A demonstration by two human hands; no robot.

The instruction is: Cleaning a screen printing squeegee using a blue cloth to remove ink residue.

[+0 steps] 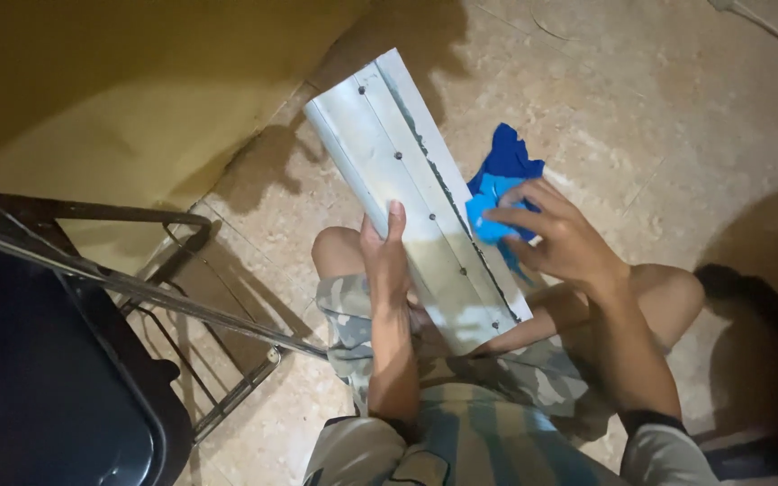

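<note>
The metal panel rests on the lap, cloth at its right edge, chair frame left.

Your left hand grips with thumb extended upward, forearm vertical. Your right hand presses flat, fingers spread leftward, elbow bent.

bare floor right, dark chair frame crowding left
</note>
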